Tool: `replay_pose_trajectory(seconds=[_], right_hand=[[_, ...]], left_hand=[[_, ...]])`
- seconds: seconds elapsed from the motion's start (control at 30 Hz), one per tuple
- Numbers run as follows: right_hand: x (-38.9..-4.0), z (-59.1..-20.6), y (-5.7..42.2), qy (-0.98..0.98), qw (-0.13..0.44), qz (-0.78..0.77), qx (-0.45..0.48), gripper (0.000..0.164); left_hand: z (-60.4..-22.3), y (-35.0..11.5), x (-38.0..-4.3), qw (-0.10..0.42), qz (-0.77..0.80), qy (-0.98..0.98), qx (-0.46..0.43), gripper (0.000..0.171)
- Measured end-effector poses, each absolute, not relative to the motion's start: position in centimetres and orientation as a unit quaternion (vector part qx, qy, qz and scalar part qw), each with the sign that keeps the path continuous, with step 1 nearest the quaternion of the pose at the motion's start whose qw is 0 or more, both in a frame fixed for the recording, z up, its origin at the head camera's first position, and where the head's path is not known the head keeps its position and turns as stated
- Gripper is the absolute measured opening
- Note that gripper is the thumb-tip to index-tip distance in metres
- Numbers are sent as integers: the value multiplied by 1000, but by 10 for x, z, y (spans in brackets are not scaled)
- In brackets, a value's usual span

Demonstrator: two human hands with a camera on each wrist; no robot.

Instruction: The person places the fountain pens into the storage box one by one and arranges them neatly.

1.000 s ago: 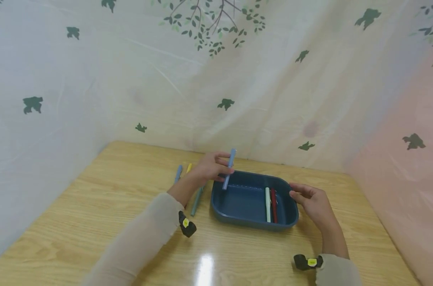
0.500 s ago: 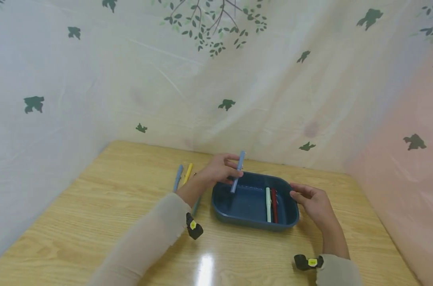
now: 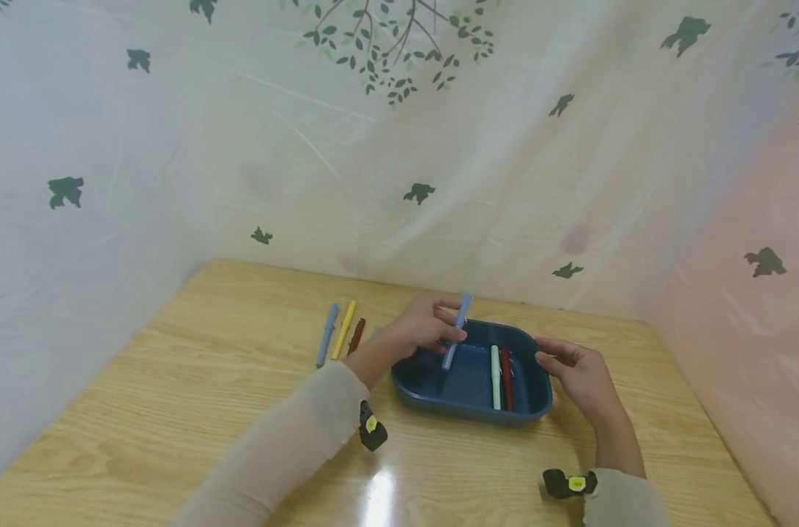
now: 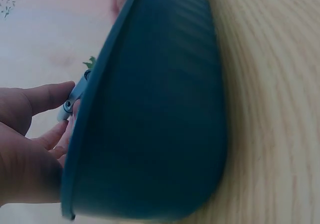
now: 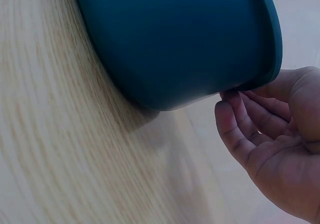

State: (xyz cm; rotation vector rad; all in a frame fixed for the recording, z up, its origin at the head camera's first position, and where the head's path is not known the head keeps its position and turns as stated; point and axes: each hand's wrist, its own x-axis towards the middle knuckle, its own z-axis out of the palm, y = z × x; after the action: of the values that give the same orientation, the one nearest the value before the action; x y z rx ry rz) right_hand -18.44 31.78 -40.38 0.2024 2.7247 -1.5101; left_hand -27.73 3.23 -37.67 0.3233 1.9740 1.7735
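A tilted light-blue pen (image 3: pixel 452 351) is pinched by the left hand (image 3: pixel 424 323) over the dark-blue tray (image 3: pixel 452 413), whose right end the right hand (image 3: pixel 575 372) pinches. Inside lie a mint pen (image 3: pixel 495 377) and a red pen (image 3: pixel 507 379); leftward, a yellow pen (image 3: pixel 343 330) lies on the surface (image 3: pixel 175 395).

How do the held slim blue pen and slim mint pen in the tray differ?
The slim blue pen is pinched in the left hand; the slim mint pen lies in the rounded navy tray. The blue pen is darker, the mint pen nearly white. Both are straight.
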Motion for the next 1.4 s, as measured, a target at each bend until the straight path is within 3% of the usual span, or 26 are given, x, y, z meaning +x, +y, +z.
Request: replay_pose_trajectory(seconds=[1.4], right_hand=[[-184,-407,322,876,7,-480,50,54]], left_hand=[[-407,75,-245,289,594,745,95,50]])
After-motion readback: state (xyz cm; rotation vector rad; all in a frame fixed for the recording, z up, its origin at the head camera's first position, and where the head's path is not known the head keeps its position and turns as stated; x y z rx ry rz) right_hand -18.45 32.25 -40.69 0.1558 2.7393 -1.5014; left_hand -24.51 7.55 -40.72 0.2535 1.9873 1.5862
